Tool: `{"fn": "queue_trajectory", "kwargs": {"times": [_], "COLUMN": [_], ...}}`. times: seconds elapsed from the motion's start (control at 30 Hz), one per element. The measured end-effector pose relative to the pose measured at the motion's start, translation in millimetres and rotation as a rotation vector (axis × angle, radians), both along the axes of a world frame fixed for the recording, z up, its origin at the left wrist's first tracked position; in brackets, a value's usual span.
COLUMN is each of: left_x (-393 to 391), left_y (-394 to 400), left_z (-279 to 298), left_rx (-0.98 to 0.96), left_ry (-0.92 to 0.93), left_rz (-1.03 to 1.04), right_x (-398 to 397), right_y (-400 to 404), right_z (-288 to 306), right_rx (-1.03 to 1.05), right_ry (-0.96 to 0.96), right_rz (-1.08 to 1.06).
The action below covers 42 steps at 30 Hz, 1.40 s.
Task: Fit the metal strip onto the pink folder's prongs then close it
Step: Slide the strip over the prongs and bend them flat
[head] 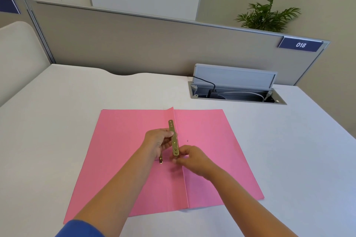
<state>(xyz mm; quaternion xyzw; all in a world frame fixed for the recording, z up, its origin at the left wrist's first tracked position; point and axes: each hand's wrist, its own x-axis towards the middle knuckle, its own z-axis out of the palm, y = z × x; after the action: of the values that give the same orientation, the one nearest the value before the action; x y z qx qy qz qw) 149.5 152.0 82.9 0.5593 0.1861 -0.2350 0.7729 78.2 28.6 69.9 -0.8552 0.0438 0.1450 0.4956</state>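
1. Pink folder (134, 150) lying open and flat on the white desk (57, 121), spine fold running toward the viewer; nothing else on the covers apart from the fastener parts.
2. Metal strip (174, 137) held above the spine fold, long axis roughly along the fold, far end lifted clear of the card, near end low by the right fingertips.
3. Left hand (159, 140) pinching the strip at mid-length between thumb and fingers; right hand (189, 157) closed in a narrow pinch at the strip's near end. Both grips firm on the strip.
4. Brass piece (160, 160) showing just left of the fold under the left wrist, judged to be one prong; the second prong not visible, probably hidden by the hands.
5. Strip not yet seated, as judged from its tilt.
6. Recommended for the step in hand: line up the near-end hole over the near prong first, lower it on, then swing the far end down onto the other prong.
7. Keep the strip parallel to the fold; a skewed approach risks bending a prong.
8. Hold the folder flat with the heel of one hand while pressing down.
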Motion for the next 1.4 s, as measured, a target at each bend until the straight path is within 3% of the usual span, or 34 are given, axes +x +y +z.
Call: {"fn": "queue_trajectory", "kwargs": {"times": [0.5, 1.4], "left_x": [0.6, -1.4], "left_y": [0.9, -0.7], "left_z": [-1.0, -4.7], "left_rx": [-0.019, 0.0], "left_ry": [0.022, 0.004], "left_rz": [-0.009, -0.007], "right_x": [2.9, 0.6], "right_y": [6.7, 9.1], "right_z": [-9.4, -8.0], "right_rx": [0.057, 0.128], "right_ry": [-0.139, -0.125], "right_rz": [-0.184, -0.257]}}
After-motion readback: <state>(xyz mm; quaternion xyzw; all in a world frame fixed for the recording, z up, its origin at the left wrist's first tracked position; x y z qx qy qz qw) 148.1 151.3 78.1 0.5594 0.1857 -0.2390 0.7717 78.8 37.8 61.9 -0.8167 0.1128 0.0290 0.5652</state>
